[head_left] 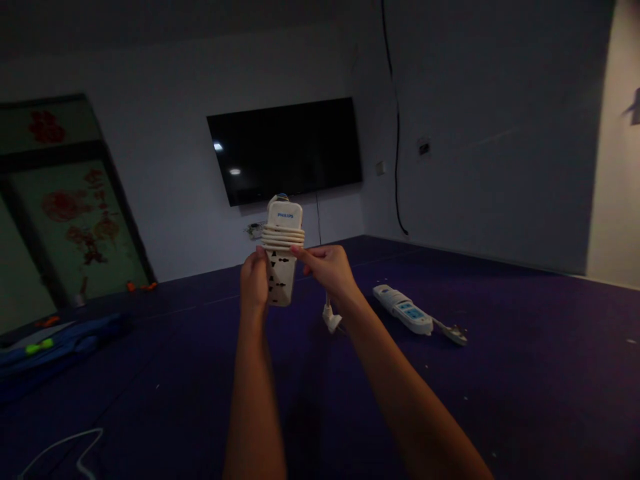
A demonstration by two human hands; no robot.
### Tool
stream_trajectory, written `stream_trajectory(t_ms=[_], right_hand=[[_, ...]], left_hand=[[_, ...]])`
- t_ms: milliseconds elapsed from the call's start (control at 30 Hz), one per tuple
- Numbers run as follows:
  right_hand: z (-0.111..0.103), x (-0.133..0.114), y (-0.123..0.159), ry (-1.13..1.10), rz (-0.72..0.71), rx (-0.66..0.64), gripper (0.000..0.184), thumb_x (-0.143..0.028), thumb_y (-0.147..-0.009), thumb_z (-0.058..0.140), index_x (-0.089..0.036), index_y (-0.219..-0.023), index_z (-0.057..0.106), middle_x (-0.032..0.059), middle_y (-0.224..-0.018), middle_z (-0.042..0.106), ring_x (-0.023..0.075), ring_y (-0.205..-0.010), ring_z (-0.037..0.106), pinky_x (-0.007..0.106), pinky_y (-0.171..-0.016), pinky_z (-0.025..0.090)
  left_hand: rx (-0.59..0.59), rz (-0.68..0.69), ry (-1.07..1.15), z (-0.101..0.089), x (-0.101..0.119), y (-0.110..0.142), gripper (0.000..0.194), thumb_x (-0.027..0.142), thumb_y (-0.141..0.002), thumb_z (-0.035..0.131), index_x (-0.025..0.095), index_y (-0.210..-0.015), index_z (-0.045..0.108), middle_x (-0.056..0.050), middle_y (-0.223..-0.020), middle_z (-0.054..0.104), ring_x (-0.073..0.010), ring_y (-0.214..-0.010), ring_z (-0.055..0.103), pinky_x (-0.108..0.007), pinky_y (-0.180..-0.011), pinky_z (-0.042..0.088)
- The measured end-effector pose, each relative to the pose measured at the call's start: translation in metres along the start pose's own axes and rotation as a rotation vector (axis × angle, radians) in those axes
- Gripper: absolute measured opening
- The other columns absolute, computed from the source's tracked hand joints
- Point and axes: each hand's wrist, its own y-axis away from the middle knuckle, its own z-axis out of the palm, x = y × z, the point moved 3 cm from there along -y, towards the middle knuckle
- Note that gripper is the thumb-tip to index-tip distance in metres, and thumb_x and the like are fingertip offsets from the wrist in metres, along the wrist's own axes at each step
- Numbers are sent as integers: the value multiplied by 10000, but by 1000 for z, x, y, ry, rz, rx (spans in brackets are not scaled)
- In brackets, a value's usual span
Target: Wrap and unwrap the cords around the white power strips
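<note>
A white power strip [283,277] is held up in front of me, upright, with "PHILIPS" printed near its top. Several turns of its white cord [283,237] are wrapped round its upper part. My left hand [255,278] grips the strip's left edge, thumb by the coils. At the right edge, my right hand [327,267] pinches the cord just under the lowest turn. The white plug [331,319] dangles below my right hand on a short length of cord.
A second white power strip [409,312], cord wound round it, lies on the dark purple floor [350,413] to the right. Blue cloth [75,343] with a yellow-green item lies at left. A loose white cable [75,437] is at front left. A television [290,150] hangs behind.
</note>
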Motion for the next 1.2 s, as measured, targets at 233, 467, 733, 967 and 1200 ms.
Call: stream_trajectory(t_ms=[233,467,733,967,1200], right_hand=[[0,-4,2,-100,72,-66,506,-630,-601,629,-134,-510,589,-64,-376,357,37,-365,243,206,-381,156],[1,-4,1,-33,-16,-15,514,-613,-676,580,-145,-469,535,-54,-382,372,42,-367,272,210,-393,172],[1,-3,0,-59,-10,4,491,-572,-682,601,-148,-451,509,-58,-378,365,39,-366,260,211,-397,163],[4,-8,2,-170,107,-86,464,-593,-658,620,-132,-618,635,-46,-416,460,47,-362,322,199,-378,211],[2,-7,4,-271,278,-298,326,-431,-783,598,-129,-662,628,-50,-401,469,51,-371,406,180,-399,307]], left_hand=[[152,-44,-9,-6,9,5,459,612,-683,556,159,-612,571,23,-525,510,-95,-492,447,-222,-477,338],[132,-18,72,-2,9,4,433,589,-675,581,161,-617,584,4,-563,557,-98,-512,474,-221,-488,349],[156,-12,89,5,8,7,441,597,-622,630,166,-570,549,24,-510,503,-79,-459,431,-223,-463,328],[319,34,-29,0,8,7,494,641,-581,621,163,-530,506,46,-456,439,-69,-430,381,-214,-430,297],[523,114,-179,-18,11,9,450,599,-620,612,159,-562,538,31,-493,483,-82,-465,412,-215,-454,323]])
